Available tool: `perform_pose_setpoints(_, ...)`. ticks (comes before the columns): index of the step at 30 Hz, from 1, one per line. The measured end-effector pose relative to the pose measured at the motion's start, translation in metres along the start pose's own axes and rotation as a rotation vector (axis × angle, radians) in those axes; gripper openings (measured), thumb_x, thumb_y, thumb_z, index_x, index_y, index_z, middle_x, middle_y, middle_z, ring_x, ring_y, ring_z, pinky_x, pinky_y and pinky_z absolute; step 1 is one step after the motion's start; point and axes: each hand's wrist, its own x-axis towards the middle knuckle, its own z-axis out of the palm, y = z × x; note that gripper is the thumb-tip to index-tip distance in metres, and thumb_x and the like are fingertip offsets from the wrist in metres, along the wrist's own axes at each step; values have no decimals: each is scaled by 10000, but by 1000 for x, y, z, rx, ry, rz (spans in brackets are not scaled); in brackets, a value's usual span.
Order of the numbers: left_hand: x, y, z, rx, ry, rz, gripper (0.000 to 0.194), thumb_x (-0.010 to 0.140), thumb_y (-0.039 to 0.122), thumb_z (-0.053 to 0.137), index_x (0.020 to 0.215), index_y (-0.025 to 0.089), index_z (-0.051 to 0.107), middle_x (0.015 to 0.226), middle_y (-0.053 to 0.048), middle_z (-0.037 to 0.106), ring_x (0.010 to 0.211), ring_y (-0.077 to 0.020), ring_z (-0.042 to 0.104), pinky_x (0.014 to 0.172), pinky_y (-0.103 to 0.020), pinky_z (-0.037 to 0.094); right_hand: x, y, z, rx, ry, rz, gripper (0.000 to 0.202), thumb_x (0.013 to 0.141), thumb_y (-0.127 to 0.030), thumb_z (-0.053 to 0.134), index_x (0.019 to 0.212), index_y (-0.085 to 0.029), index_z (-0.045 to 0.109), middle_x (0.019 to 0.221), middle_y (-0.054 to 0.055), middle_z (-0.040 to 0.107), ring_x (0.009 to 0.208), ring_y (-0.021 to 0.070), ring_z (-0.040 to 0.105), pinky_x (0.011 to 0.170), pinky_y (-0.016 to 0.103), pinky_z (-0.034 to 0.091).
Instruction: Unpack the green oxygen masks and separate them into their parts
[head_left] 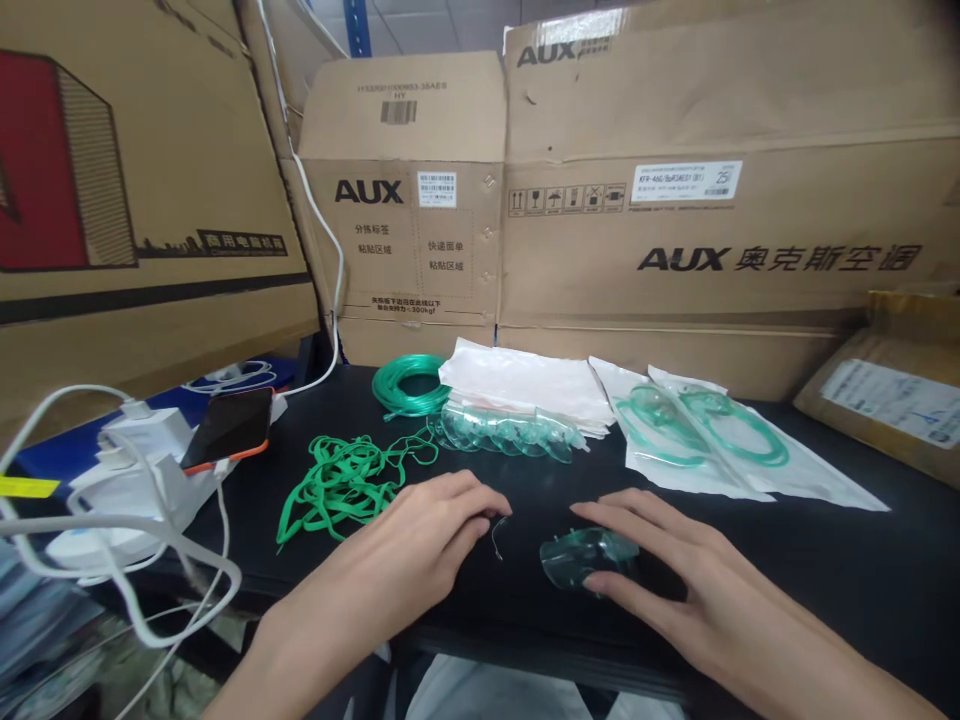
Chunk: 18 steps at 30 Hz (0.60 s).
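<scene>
Between its closed fingertips, my left hand (442, 525) pinches a small thin wire strip (496, 540) over the black table (517, 610). To its right, a clear green mask (574, 560) lies on the table. My right hand (667, 570) is around the mask's right side, thumb at the near edge and fingers over the far side. A tangle of green elastic straps (337, 490) rests left of my left hand. Behind my hands, a row of clear masks (510, 432) sits in front of a stack of white bags (532, 385).
A coil of green tubing (411, 385) lies at the back. Two bagged masks with tubing (697, 430) are at the back right. On the left are a phone (231, 428), a white power strip (142, 500) and loose cables. Cardboard boxes (420, 240) stand behind.
</scene>
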Motion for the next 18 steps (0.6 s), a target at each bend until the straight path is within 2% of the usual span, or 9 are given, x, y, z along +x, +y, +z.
perform_pose_setpoints(3, -7, 0, 1, -59, -74, 17, 204, 1070, 192, 533, 1195, 312, 641, 1275, 36, 631, 1244, -165, 595, 1084, -289, 423, -3, 8, 10, 24, 12, -18, 466, 1023, -553, 603, 1475, -439, 583, 1471, 21, 637, 1372, 293, 593, 1144, 479, 506)
perform_pose_setpoints(5, -4, 0, 1, -83, -78, 21, 164, 1065, 165, 523, 1072, 276, 643, 1203, 27, 624, 1165, -155, 615, 1027, -276, 451, 0, 12, 11, 34, 39, -8, 460, 1009, -565, 617, 1455, -451, 602, 1462, 18, 661, 1386, 329, 587, 1145, 549, 496)
perform_pose_setpoints(7, 4, 1, -4, -92, -53, 47, 204, 1066, 135, 485, 993, 260, 629, 1163, 23, 616, 1116, -149, 619, 982, -267, 463, 6, 12, 4, 43, 73, 6, 457, 991, -590, 631, 1424, -441, 630, 1436, 30, 684, 1363, 353, 606, 1120, 579, 508)
perform_pose_setpoints(9, 13, 5, -13, -77, -8, 97, 226, 1066, 125, 462, 994, 260, 627, 1195, 14, 617, 1134, -156, 610, 989, -274, 455, 15, 7, -11, 44, 84, 14, 459, 968, -628, 645, 1376, -418, 661, 1394, 40, 707, 1289, 351, 656, 1056, 544, 555)
perform_pose_setpoints(11, 23, 12, -26, -59, 31, 161, 228, 1073, 139, 451, 1013, 261, 634, 1205, 4, 634, 1130, -166, 611, 987, -284, 453, 24, 0, -29, 33, 66, 24, 466, 950, -674, 640, 1330, -406, 677, 1300, 39, 743, 1114, 323, 733, 904, 469, 616)
perform_pose_setpoints(14, 36, 27, -42, -71, 37, 229, 219, 1072, 149, 472, 996, 254, 649, 1099, 13, 680, 1035, -166, 632, 923, -279, 460, 30, -11, -49, 50, 33, 55, 472, 953, -703, 609, 1288, -378, 680, 1086, 21, 770, 825, 252, 744, 690, 368, 594)
perform_pose_setpoints(18, 45, 42, -43, -127, 18, 295, 185, 1060, 140, 535, 1006, 255, 669, 1080, 40, 705, 1026, -149, 642, 944, -258, 443, 28, -17, -52, 122, 14, 58, 433, 972, -692, 584, 1207, -346, 697, 942, 3, 753, 786, 234, 711, 679, 345, 552)
